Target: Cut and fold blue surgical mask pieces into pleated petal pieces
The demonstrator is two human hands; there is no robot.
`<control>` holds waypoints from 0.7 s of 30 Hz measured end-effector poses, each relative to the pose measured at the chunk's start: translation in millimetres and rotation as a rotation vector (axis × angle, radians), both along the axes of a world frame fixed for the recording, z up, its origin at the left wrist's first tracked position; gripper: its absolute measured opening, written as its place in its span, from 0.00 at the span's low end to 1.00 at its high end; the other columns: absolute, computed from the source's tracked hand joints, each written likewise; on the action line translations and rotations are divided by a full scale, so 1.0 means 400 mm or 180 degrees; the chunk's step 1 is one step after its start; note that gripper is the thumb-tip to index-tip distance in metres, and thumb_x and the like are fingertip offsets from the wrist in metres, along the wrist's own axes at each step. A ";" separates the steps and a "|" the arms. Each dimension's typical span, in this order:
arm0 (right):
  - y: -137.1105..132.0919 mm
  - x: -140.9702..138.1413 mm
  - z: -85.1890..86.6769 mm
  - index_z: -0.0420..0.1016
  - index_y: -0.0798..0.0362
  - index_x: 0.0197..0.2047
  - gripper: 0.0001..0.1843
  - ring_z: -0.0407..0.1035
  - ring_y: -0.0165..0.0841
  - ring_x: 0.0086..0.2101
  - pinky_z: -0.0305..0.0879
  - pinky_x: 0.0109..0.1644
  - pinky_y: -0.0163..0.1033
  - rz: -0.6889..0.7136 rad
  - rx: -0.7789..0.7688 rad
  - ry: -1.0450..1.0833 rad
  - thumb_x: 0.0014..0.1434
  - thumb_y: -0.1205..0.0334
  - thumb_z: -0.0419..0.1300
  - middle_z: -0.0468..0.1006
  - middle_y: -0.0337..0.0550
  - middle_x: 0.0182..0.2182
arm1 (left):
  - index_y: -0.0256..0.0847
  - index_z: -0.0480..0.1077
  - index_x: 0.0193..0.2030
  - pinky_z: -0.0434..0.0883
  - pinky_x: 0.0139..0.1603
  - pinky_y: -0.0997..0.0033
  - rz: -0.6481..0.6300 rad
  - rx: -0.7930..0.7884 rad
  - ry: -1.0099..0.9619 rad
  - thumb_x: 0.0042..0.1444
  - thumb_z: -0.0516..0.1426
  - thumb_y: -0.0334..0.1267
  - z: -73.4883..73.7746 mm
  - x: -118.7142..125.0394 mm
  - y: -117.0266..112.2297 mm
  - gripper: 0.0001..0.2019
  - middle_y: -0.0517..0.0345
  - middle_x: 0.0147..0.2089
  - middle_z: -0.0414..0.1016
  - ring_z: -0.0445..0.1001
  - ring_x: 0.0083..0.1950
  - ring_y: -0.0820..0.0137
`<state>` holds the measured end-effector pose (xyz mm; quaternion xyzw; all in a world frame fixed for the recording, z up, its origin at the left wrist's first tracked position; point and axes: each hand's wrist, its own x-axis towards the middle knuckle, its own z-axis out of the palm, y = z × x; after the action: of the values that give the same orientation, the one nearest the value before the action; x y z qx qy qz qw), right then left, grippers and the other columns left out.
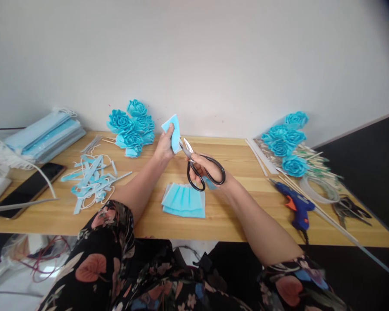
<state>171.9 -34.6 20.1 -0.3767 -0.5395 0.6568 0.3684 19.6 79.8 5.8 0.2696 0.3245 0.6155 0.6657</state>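
My left hand pinches a small folded piece of light blue mask fabric and holds it up above the wooden table. My right hand grips black-handled scissors, fingers through the loops. The blades point up-left and touch the lower edge of the fabric piece. Below both hands a stack of cut blue fabric pieces lies flat near the table's front edge.
Blue fabric roses sit at the back, more roses on sticks at right. A blue glue gun, wooden skewers, a pile of cut strips, a phone and stacked masks lie around.
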 end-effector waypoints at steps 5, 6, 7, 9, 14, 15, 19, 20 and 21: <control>0.001 -0.001 0.000 0.69 0.52 0.43 0.25 0.66 0.28 0.15 0.61 0.18 0.30 0.0004 -0.0040 0.0005 0.59 0.37 0.58 0.77 0.39 0.19 | 0.40 0.67 0.31 0.66 0.26 0.74 0.0188 0.0207 0.0052 0.54 0.65 0.51 -0.009 0.009 0.001 0.18 0.65 0.20 0.67 0.68 0.21 0.75; 0.002 -0.001 0.001 0.68 0.52 0.43 0.25 0.66 0.28 0.15 0.61 0.18 0.30 -0.0009 -0.0052 0.0019 0.59 0.37 0.59 0.77 0.39 0.19 | 0.40 0.67 0.31 0.66 0.26 0.74 0.0225 0.0235 0.0063 0.53 0.66 0.52 -0.010 0.011 0.000 0.18 0.65 0.20 0.67 0.68 0.21 0.75; 0.002 -0.001 0.001 0.68 0.52 0.42 0.24 0.66 0.28 0.15 0.61 0.18 0.30 -0.0031 -0.0069 0.0036 0.59 0.38 0.59 0.77 0.39 0.19 | 0.40 0.67 0.31 0.66 0.26 0.74 0.0254 0.0268 0.0066 0.52 0.66 0.52 -0.010 0.013 -0.002 0.18 0.65 0.20 0.66 0.69 0.22 0.75; 0.005 -0.001 0.002 0.68 0.52 0.41 0.24 0.66 0.28 0.15 0.61 0.19 0.30 -0.0111 -0.0122 0.0069 0.58 0.37 0.59 0.77 0.39 0.19 | 0.40 0.66 0.31 0.66 0.25 0.74 0.0270 0.0344 0.0067 0.50 0.68 0.52 -0.009 0.016 -0.007 0.19 0.66 0.20 0.66 0.69 0.22 0.75; 0.011 0.000 0.002 0.68 0.52 0.41 0.27 0.65 0.28 0.15 0.60 0.18 0.31 -0.0322 -0.0246 0.0094 0.55 0.36 0.61 0.76 0.39 0.18 | 0.39 0.65 0.31 0.67 0.25 0.77 0.0222 0.0574 0.0163 0.49 0.68 0.51 -0.005 0.024 -0.018 0.21 0.65 0.22 0.68 0.67 0.21 0.77; 0.012 0.000 0.002 0.68 0.52 0.41 0.27 0.65 0.28 0.15 0.60 0.18 0.31 -0.0313 -0.0263 0.0085 0.55 0.36 0.61 0.76 0.39 0.18 | 0.39 0.65 0.31 0.66 0.25 0.77 0.0255 0.0617 0.0184 0.49 0.68 0.51 -0.005 0.025 -0.018 0.21 0.65 0.22 0.68 0.67 0.21 0.78; 0.010 -0.001 0.004 0.68 0.53 0.42 0.28 0.65 0.28 0.15 0.60 0.18 0.31 -0.0201 -0.0287 0.0050 0.54 0.36 0.61 0.76 0.40 0.18 | 0.39 0.65 0.30 0.64 0.23 0.79 0.0437 0.0642 0.0231 0.47 0.69 0.52 -0.004 0.025 -0.016 0.22 0.68 0.20 0.64 0.63 0.19 0.80; 0.009 -0.001 0.005 0.68 0.53 0.42 0.28 0.64 0.28 0.15 0.60 0.19 0.31 -0.0184 -0.0284 0.0047 0.54 0.36 0.61 0.76 0.40 0.18 | 0.39 0.65 0.30 0.64 0.23 0.80 0.0466 0.0622 0.0237 0.47 0.69 0.53 -0.004 0.024 -0.016 0.22 0.68 0.20 0.64 0.62 0.19 0.80; 0.009 0.000 0.006 0.68 0.53 0.42 0.28 0.64 0.28 0.15 0.60 0.19 0.31 -0.0175 -0.0280 0.0044 0.54 0.36 0.61 0.76 0.40 0.18 | 0.39 0.64 0.31 0.64 0.23 0.80 0.0486 0.0606 0.0242 0.46 0.69 0.53 -0.004 0.024 -0.015 0.22 0.68 0.20 0.64 0.62 0.19 0.80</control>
<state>171.7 -31.1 22.3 -0.4026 -0.4970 0.6721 0.3732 29.4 73.9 4.2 0.3292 0.3092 0.6818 0.5755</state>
